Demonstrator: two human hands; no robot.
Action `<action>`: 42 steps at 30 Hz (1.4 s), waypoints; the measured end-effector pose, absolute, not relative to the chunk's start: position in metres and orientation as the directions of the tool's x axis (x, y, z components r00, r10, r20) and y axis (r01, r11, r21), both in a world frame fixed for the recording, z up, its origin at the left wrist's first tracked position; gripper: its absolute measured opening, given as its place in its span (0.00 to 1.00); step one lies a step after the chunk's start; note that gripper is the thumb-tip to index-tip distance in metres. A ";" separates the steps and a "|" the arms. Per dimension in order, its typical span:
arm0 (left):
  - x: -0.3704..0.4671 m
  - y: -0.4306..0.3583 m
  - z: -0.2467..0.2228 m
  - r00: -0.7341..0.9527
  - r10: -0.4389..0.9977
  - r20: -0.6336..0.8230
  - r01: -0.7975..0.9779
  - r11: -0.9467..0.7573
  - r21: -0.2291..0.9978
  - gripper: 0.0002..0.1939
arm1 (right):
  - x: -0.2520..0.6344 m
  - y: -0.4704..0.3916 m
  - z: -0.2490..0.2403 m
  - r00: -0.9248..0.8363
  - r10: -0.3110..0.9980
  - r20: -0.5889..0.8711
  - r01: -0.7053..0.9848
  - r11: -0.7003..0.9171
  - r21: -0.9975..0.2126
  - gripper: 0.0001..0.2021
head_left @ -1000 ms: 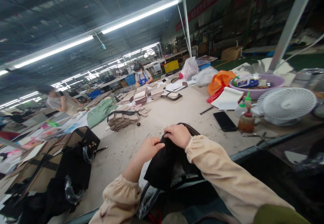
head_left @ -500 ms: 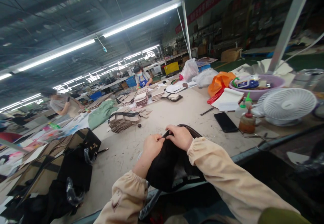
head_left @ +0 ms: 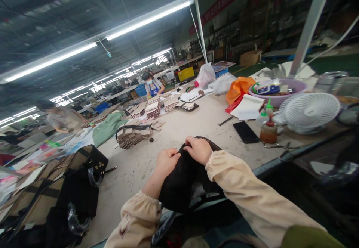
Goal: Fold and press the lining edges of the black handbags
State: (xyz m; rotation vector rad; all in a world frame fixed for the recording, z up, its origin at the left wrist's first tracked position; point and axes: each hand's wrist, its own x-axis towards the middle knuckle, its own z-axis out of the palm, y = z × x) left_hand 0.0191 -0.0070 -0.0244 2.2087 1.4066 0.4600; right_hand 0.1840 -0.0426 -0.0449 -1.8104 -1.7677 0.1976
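Note:
A black fabric bag (head_left: pixel 178 184) lies at the near edge of the table, its dark rim curving away to the right. My left hand (head_left: pixel 167 161) pinches the bag's upper edge from the left, fingers closed. Just to the right, my right hand (head_left: pixel 198 149) is closed on the same edge, with its thumb and fingertips bent down onto the fabric. A small gap separates the two hands. The bag's lower part hangs over the table edge, and the fingertips partly hide the edge they grip.
Black bags (head_left: pixel 81 184) stand at the left. Stacked beige pieces (head_left: pixel 130 136) lie mid-table, near a green cloth (head_left: pixel 108 128). At the right are a phone (head_left: pixel 246 132), a glue bottle (head_left: pixel 268 131), a white fan (head_left: pixel 310 111) and a purple basin (head_left: pixel 300 87). Two people work beyond.
The view has shifted slightly, so the table items appear farther left. My left hand has moved slightly away from my right hand along the bag's edge. Both still hold the fabric.

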 end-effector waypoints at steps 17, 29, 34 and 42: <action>0.018 -0.006 -0.027 0.440 0.898 0.002 0.718 -0.354 0.599 0.12 | 0.184 -0.044 -0.045 0.122 0.943 0.311 0.849 0.063 -0.525 0.14; 0.018 -0.006 -0.024 0.468 0.883 -0.023 0.703 -0.357 0.615 0.10 | 0.184 -0.042 -0.043 0.083 0.950 0.300 0.870 0.078 -0.487 0.10; 0.013 -0.006 -0.015 0.560 0.821 -0.113 0.655 -0.355 0.667 0.15 | 0.181 -0.041 -0.042 0.081 0.951 0.299 0.869 0.080 -0.489 0.09; 0.034 -0.005 -0.015 0.483 0.875 0.026 0.829 -0.467 0.308 0.15 | 0.182 -0.042 -0.041 0.088 0.948 0.305 0.869 0.077 -0.488 0.08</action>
